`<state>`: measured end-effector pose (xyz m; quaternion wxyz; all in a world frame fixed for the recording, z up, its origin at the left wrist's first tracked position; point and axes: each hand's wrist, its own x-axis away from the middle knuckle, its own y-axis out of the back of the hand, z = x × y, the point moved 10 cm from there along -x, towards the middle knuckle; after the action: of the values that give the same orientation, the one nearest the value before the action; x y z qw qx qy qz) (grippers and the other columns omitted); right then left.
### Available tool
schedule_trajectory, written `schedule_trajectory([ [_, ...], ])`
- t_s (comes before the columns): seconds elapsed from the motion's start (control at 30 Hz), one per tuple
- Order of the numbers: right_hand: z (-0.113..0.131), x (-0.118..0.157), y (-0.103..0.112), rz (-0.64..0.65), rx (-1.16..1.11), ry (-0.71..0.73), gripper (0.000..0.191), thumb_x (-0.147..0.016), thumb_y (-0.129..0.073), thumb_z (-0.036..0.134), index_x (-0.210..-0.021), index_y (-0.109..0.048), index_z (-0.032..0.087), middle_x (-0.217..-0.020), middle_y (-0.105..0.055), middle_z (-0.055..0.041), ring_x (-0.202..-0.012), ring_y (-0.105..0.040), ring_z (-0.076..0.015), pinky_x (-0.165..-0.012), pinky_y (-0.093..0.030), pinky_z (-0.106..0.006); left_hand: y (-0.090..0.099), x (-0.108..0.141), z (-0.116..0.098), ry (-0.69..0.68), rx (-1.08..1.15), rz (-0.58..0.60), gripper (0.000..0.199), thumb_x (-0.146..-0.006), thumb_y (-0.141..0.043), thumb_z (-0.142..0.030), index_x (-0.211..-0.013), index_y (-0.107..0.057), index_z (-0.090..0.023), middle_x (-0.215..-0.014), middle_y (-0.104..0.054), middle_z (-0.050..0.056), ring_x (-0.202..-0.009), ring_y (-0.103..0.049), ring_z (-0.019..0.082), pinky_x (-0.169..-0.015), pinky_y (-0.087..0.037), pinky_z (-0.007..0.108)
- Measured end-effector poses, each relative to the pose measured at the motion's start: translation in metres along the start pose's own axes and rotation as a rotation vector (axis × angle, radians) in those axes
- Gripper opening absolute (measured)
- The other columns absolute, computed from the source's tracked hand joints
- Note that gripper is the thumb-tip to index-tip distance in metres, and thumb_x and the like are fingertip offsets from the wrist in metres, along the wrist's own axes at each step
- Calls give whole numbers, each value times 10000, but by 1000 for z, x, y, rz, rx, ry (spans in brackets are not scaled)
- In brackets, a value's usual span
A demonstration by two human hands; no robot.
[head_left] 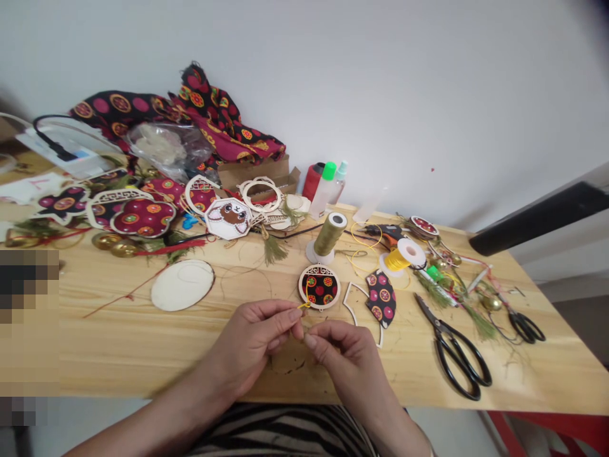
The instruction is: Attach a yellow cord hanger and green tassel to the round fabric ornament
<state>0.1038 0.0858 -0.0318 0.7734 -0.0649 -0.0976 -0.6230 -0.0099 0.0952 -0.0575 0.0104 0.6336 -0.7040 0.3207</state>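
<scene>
My left hand (266,336) pinches a yellow cord (304,306) between thumb and forefinger, near the table's front edge. The cord runs up onto a round ornament (320,289) with a pale lattice rim and dark patterned fabric, lying just beyond my fingertips. Close beside it, my right hand (340,349) has its thumb and forefinger pressed together; whatever they grip, if anything, is too small to make out. Right of the ornament lie a fan-shaped fabric piece (380,298) and a thin pale fan-shaped frame (351,303).
Large black scissors (459,352) lie at right, smaller scissors (526,325) beyond them. Behind the ornament stand an olive thread spool (328,238) and a yellow cord spool (402,257). A white oval disc (182,285) lies left. Patterned cloth (223,120) is heaped at the back.
</scene>
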Motion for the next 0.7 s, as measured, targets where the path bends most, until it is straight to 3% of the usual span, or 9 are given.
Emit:
schedule_trajectory([
  [0.13, -3, -1, -3, 25, -4, -25, 200, -777, -615, 297, -649, -660, 150, -533, -451, 44, -517, -354, -82, -498, -305, -206, -2, -1, 2, 13, 45, 13, 144, -690, -742, -243, -607, -704, -132, -528, -600, -14, -441, -335, 35, -426, -223, 169],
  [0.27, -7, -1, -4, 62, 71, -53, 201, -783, -597, 293, -671, -685, 151, -551, -520, 24, -534, -423, -99, -517, -340, -216, -1, -2, -2, -12, 46, 1, 131, -695, -741, -241, -632, -714, -129, -546, -611, -8, -444, -346, 28, -430, -227, 163],
  [0.43, -2, 4, 7, 96, 413, 17, 170, -813, -561, 206, -751, -718, 203, -650, -643, 6, -630, -547, -139, -578, -396, -233, 3, -2, -10, -57, 18, -20, 165, -723, -721, -237, -599, -706, -128, -558, -612, -9, -436, -331, 18, -426, -212, 165],
  [0.57, 20, 7, 26, -76, 651, 180, 163, -819, -555, 174, -774, -710, 202, -683, -678, -6, -626, -577, -150, -590, -418, -250, 2, -2, -9, -41, 33, -36, 155, -710, -731, -241, -602, -713, -131, -547, -611, -10, -430, -326, 18, -424, -202, 166],
  [0.7, 51, 14, 38, -321, 545, 404, 149, -839, -562, 198, -763, -688, 173, -649, -650, -12, -581, -560, -128, -556, -438, -226, 0, -2, -7, -23, 53, -38, 147, -690, -747, -243, -595, -716, -135, -537, -613, -12, -425, -326, 15, -421, -198, 160],
])
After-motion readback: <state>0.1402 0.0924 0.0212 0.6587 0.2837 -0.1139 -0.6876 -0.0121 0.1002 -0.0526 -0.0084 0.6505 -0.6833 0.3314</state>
